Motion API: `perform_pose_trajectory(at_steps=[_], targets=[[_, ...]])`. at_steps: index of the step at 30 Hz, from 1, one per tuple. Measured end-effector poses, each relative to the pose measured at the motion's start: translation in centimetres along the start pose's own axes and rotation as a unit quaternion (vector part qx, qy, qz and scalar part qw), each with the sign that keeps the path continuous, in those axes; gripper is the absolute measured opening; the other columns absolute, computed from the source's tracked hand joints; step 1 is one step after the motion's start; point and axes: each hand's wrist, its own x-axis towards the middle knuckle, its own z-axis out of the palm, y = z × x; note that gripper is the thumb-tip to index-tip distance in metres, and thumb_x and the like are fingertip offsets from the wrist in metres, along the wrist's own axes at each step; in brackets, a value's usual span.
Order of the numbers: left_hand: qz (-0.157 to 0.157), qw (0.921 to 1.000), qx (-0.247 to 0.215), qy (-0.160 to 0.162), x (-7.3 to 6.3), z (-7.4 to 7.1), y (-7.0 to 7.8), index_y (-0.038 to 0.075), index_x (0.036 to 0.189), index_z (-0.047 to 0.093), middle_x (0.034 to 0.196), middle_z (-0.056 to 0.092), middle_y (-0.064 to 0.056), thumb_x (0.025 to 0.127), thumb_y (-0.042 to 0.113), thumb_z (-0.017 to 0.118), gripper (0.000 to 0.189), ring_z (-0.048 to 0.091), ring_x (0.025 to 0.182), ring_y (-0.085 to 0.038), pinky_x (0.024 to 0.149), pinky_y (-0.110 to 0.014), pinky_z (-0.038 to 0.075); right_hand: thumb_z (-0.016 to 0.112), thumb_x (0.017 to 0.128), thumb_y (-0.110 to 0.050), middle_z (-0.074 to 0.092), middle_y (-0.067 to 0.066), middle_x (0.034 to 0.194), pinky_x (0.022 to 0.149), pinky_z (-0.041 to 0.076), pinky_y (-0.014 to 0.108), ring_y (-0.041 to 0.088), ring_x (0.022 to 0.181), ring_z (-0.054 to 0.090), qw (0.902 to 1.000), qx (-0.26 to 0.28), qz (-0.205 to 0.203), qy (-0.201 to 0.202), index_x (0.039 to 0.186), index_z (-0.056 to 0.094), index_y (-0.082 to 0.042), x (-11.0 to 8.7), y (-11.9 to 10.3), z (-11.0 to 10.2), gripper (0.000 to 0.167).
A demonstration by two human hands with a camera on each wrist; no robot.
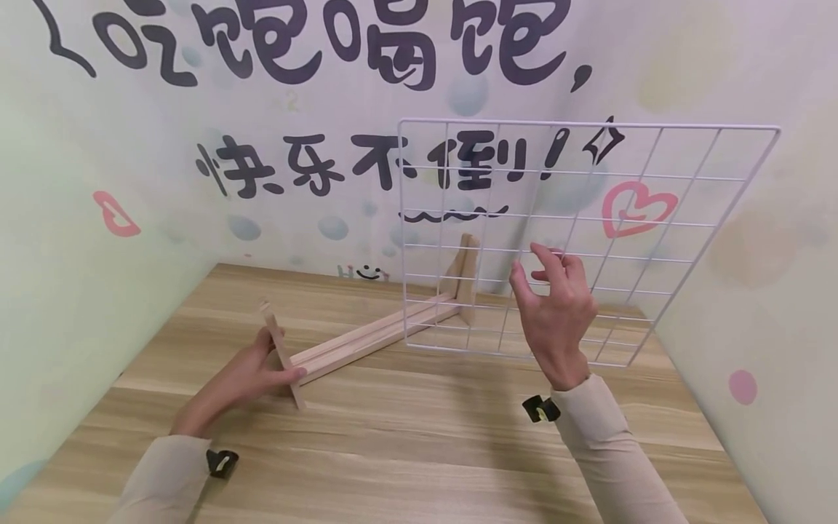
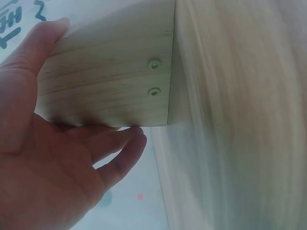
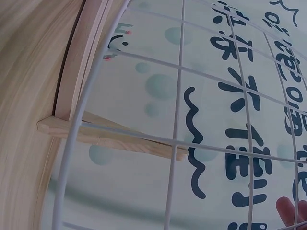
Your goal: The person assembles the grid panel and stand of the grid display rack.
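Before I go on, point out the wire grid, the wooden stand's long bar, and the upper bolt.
Wire grid (image 3: 174, 142): right wrist view, on a wire crossing.
Long bar (image 1: 376, 343): head view, mid-length.
Upper bolt (image 2: 154, 64): left wrist view, on its head.

Left hand (image 1: 247, 376): fingertips partly hidden by the end panel (image 2: 110, 72); palm cut off at the left and bottom of its wrist view.
Right hand (image 1: 556, 313): nearly all outside its own wrist view; from the head, how the fingertips meet the wires is too small to tell.
Wire grid (image 1: 583, 215): cut off by the top, right and bottom edges in the right wrist view.
Wooden stand (image 1: 373, 336): rail hidden behind the end panel in the left wrist view.
Wall lettering (image 1: 399, 45): upper row cropped by the head view's top.
Sleeves (image 1: 605, 429): cropped at the bottom.
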Motion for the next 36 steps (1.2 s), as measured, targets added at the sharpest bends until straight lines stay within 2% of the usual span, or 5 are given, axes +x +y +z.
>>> perform_pose_trajectory(at_steps=[7, 14, 19, 24, 36], targets=[[-0.001, 0.9999, -0.006, -0.014, 0.6, 0.1, 0.3, -0.007, 0.147, 0.020, 0.150, 0.032, -0.037, 0.086, 0.044, 0.075, 0.098, 0.038, 0.135, -0.053, 0.105, -0.067, 0.035, 0.074, 0.086, -0.019, 0.066, 0.021, 0.095, 0.048, 0.043, 0.043, 0.030, 0.074, 0.071, 1.0000, 0.001, 0.000, 0.000, 0.112, 0.072, -0.007, -0.2, 0.0, 0.1, 0.028], [0.002, 0.9994, -0.019, -0.029, 1.2, 0.2, 0.4, -0.010, 0.150, 0.014, 0.153, 0.026, -0.038, 0.087, 0.040, 0.076, 0.102, 0.033, 0.138, -0.053, 0.107, -0.066, 0.034, 0.074, 0.087, -0.020, 0.065, 0.021, 0.095, 0.049, 0.043, 0.043, 0.030, 0.074, 0.071, 1.0000, 0.003, -0.002, 0.001, 0.112, 0.072, -0.006, -0.3, 0.1, 0.1, 0.029], [0.005, 0.9994, -0.011, -0.031, 1.5, 0.2, 0.4, -0.008, 0.149, 0.016, 0.152, 0.027, -0.038, 0.087, 0.040, 0.075, 0.099, 0.034, 0.138, -0.053, 0.107, -0.065, 0.034, 0.071, 0.089, -0.024, 0.065, 0.021, 0.095, 0.050, 0.044, 0.044, 0.031, 0.075, 0.071, 1.0000, 0.003, -0.005, 0.000, 0.112, 0.072, -0.006, -0.1, 0.1, 0.0, 0.029], [0.009, 0.9994, 0.001, -0.033, 1.9, 0.2, 0.4, -0.007, 0.151, 0.014, 0.153, 0.028, -0.036, 0.087, 0.042, 0.074, 0.101, 0.034, 0.139, -0.052, 0.108, -0.066, 0.033, 0.074, 0.087, -0.020, 0.066, 0.022, 0.095, 0.048, 0.042, 0.043, 0.031, 0.074, 0.071, 1.0000, 0.000, -0.005, 0.003, 0.112, 0.072, -0.006, 0.0, 0.1, 0.0, 0.029], [0.010, 0.9986, -0.008, -0.051, 2.8, 0.2, 0.5, -0.007, 0.152, 0.011, 0.156, 0.024, -0.034, 0.088, 0.040, 0.074, 0.102, 0.031, 0.141, -0.051, 0.110, -0.066, 0.030, 0.073, 0.087, -0.020, 0.066, 0.021, 0.096, 0.049, 0.045, 0.044, 0.030, 0.074, 0.072, 1.0000, 0.008, -0.003, 0.002, 0.110, 0.072, -0.006, 0.0, -0.1, 0.0, 0.027]])
